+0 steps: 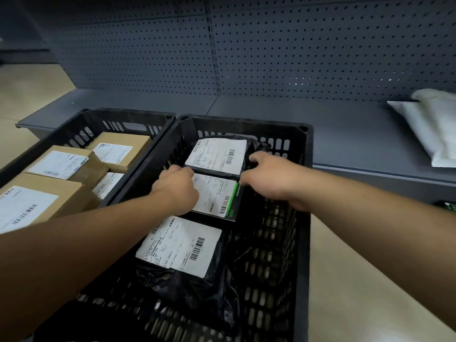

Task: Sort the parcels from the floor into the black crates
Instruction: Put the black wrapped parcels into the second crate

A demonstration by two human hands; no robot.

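**Both hands on the far parcel in the right crate**

Grey pegboard stands behind a low grey shelf (271, 112), and two black crates sit on the pale floor in front of it.

Both arms of the person reach into the right crate (304, 218). Three black bag parcels lie there in a row, each with a white shipping label. The left hand (176, 187) has its fingers curled at the left edge of the far parcel (217, 154), and the knuckles cover a corner of the middle parcel (217, 196). The right hand (267, 177) holds the right edge of the same far parcel, fingers bent into the black plastic. The middle parcel lies just below both hands; it shows a green stripe with small white writing, which I cannot read. The near parcel (180, 245) lies under the left forearm. All labels carry barcodes and small printed lines, too fine to read.

To the left of the left hand, the left crate (81, 124) holds brown cardboard boxes (66, 164) with white labels. Far to the right of the right hand, white padded bags (434, 127) lie on the shelf.
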